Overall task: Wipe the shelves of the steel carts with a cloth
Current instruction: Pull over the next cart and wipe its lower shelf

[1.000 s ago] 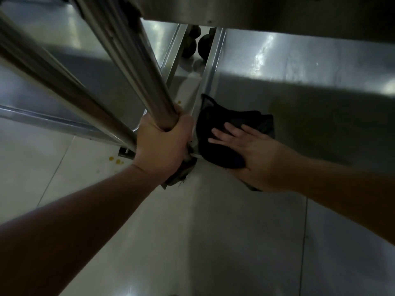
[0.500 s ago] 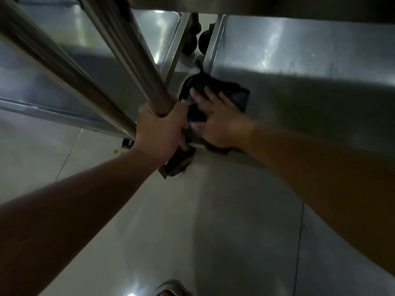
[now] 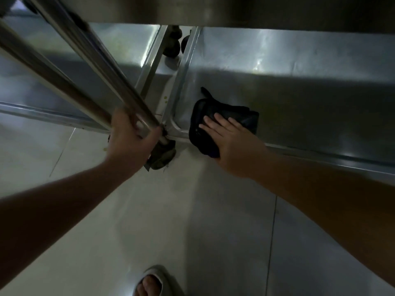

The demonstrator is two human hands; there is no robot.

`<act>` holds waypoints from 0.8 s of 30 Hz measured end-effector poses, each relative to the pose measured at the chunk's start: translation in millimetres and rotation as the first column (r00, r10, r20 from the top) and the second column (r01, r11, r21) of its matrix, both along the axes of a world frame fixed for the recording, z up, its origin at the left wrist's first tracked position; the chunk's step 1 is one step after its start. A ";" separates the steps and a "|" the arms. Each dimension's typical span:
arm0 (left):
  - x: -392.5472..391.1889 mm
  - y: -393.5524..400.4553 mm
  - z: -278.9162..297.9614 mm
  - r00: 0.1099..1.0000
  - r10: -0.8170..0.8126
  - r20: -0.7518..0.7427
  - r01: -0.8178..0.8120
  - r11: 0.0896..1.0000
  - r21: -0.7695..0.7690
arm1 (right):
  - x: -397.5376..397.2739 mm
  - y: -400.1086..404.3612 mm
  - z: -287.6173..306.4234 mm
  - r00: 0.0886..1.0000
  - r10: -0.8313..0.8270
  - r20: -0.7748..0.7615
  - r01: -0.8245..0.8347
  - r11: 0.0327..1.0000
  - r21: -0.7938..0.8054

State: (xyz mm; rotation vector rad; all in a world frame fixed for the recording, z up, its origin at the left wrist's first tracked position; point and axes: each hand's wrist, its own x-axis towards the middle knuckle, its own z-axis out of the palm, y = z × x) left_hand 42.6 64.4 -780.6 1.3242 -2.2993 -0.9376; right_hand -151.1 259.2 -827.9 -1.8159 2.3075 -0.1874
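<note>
The right hand lies flat on a dark cloth, fingers straight and together, pressing it down on the bottom shelf of the right-hand cart. The cloth sits at the shelf's near left corner, part of it hanging over the front rim. The left hand is at the cart's upright post, just above a castor; its fingers reach round the post, but motion blur hides how firmly they grip it.

A second cart stands just beside this one on the left, its own low shelf separated from the first by a narrow gap in which dark wheels show. An upper shelf overhangs the top of the view. Below, a foot in a sandal stands on the tiled floor.

As for progress, the wiping looks to be in its middle. The cloth is working one corner of one bottom shelf, and most of that shelf stretches away to the right and back with no cloth on it. In this dim light, wiped and unwiped steel look the same, so I cannot tell how much has been cleaned. The left cart's shelf and any upper shelves may still need doing; the view does not settle that.
</note>
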 end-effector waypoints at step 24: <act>-106.1 180.9 -22.2 0.211 -0.777 0.593 0.972 0.104 -0.210 | -112.7 220.7 -10.0 0.984 -0.061 -0.164 0.080 0.991 0.109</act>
